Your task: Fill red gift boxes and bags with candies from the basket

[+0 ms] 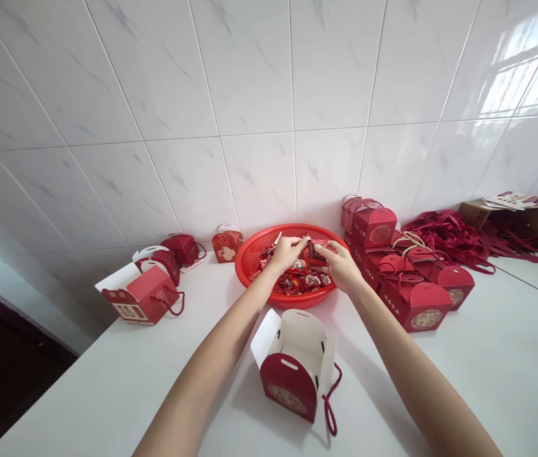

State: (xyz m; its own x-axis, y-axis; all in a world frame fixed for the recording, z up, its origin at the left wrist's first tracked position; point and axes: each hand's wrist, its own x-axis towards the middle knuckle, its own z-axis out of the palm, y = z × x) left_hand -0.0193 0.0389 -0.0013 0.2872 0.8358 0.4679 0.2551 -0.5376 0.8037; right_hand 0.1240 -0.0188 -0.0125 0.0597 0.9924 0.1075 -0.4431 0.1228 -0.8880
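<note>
You are, in my judgement, picking through wrapped sweets (313, 280) in the red basket (292, 301) beneath your part-curled left grip (288, 252) and right grip (343, 265), any hold indeterminable, which next calls for a secure pinch.

From my remote post, I have the basket (297, 301) on the surface (83, 381), before the wall (259, 171); sweets (292, 283) lie in it, with my left hand (289, 252) and right hand (342, 265) at them; the front box (288, 387) stands nearer my camera, between my forearms (216, 355); the left boxes (158, 292) stretch back towards the wall; a lone box (228, 246) stands between those and the basket; the box pile (406, 304) stands right of the basket; ribbons (450, 238) lie beyond it; a carton (472, 214), papers (511, 200) on top, lies farther right.
</note>
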